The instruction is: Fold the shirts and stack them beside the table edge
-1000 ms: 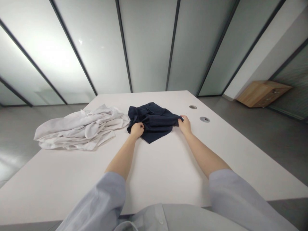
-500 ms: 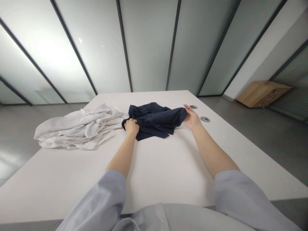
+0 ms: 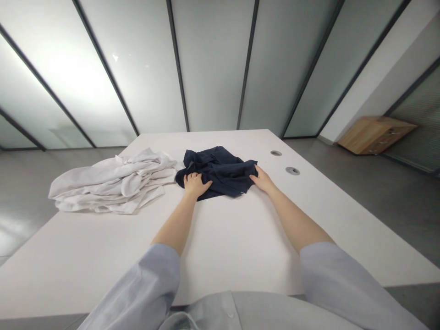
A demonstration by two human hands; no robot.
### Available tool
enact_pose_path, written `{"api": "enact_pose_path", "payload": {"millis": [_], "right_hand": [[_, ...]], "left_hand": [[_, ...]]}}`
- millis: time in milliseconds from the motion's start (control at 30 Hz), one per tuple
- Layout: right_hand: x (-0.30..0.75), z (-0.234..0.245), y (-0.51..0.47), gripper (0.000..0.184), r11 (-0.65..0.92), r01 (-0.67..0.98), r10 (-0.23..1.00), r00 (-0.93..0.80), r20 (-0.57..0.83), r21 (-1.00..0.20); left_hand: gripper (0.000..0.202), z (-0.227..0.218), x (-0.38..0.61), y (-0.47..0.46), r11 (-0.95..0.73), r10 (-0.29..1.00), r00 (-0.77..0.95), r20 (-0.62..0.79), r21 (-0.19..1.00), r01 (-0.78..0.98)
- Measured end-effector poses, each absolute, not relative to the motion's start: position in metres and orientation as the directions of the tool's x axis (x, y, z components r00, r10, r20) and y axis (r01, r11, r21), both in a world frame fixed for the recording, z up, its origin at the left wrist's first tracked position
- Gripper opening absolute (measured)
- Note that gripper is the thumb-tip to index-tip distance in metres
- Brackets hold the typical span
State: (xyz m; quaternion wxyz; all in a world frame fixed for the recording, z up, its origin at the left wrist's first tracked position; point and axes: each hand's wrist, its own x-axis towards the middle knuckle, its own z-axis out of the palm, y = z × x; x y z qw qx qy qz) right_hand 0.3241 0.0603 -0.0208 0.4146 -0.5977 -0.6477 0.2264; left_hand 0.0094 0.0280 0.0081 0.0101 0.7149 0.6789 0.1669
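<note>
A dark navy garment (image 3: 223, 167) lies bunched on the white table, its folds loose and its exact kind unclear. On its near left part rests my left hand (image 3: 195, 184), palm down with fingers spread and thumb out to the right. My right hand (image 3: 264, 179) has the garment's right edge between thumb and fingers; part of the fingers is hidden by the cloth. Left of the navy garment sits a rumpled pile of white clothing (image 3: 117, 181), close to its left end and touched by neither hand.
The white table (image 3: 240, 247) spreads under everything, with two round grommets (image 3: 293, 171) near its right edge. Beyond the far edge stands a frosted glass partition (image 3: 213, 64) with dark frames. A wooden cabinet (image 3: 371, 135) is on the floor at right.
My right hand has come down and left, lowering the raised right end of the navy garment onto the table. My left hand has loosened from a closed grip and spread flat.
</note>
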Motion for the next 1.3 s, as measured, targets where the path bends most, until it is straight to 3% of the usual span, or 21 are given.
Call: {"api": "enact_pose_path", "payload": {"millis": [133, 233, 333, 433, 567, 667, 767, 833, 900, 967, 1067, 1300], "right_hand": [[0.317, -0.005, 0.057, 0.053, 0.138, 0.354, 0.989, 0.002, 0.148, -0.925], [0.317, 0.008, 0.051, 0.049, 0.033, 0.044, 0.991, -0.131, 0.027, -0.999], [0.324, 0.012, 0.049, 0.044, -0.038, -0.054, 0.997, -0.072, -0.034, -0.998], [0.333, 0.008, 0.055, 0.038, 0.005, 0.067, 0.977, 0.212, 0.019, -0.998], [0.344, 0.006, 0.064, 0.041, 0.098, 0.319, 0.771, 0.575, 0.275, -0.943], [0.344, 0.015, 0.06, 0.039, 0.201, 0.552, 0.634, 0.556, 0.537, -0.809], [0.329, 0.023, 0.051, 0.029, 0.295, 0.729, 0.703, 0.271, 0.657, -0.618], [0.313, 0.023, 0.046, 0.03, 0.361, 0.784, 0.808, 0.007, 0.589, -0.505], [0.297, 0.015, 0.044, 0.035, 0.4, 0.817, 0.879, -0.212, 0.427, -0.416], [0.285, 0.002, 0.044, 0.043, 0.372, 0.861, 0.922, -0.302, 0.241, -0.346], [0.281, -0.014, 0.047, 0.056, 0.252, 0.929, 0.968, -0.244, 0.063, -0.271], [0.285, -0.014, 0.048, 0.07, 0.073, 0.957, 0.995, -0.087, -0.039, -0.28]], "left_hand": [[0.036, 0.005, 0.008, 0.03, -0.132, 0.957, 0.05, 0.287, 0.274, 0.953], [0.038, 0.006, 0.009, 0.031, -0.18, 0.925, 0.061, 0.374, 0.291, 0.939], [0.037, 0.008, 0.012, 0.032, -0.208, 0.918, 0.076, 0.388, 0.311, 0.927], [0.026, 0.009, 0.012, 0.034, -0.205, 0.927, 0.068, 0.368, 0.347, 0.915], [0.018, 0.011, 0.011, 0.034, -0.214, 0.918, 0.025, 0.395, 0.442, 0.871], [0.023, 0.018, 0.014, 0.029, -0.252, 0.902, 0.015, 0.431, 0.499, 0.829], [0.024, 0.03, 0.019, 0.022, -0.288, 0.866, 0.008, 0.501, 0.485, 0.826], [0.024, 0.038, 0.023, 0.018, -0.275, 0.871, 0.013, 0.491, 0.467, 0.84], [0.027, 0.041, 0.026, 0.017, -0.249, 0.908, 0.044, 0.416, 0.452, 0.856], [0.03, 0.037, 0.026, 0.018, -0.24, 0.94, 0.095, 0.326, 0.437, 0.867], [0.038, 0.023, 0.022, 0.024, -0.247, 0.961, 0.161, 0.225, 0.435, 0.866], [0.042, 0.009, 0.013, 0.032, -0.271, 0.956, 0.196, 0.218, 0.401, 0.875]]}}
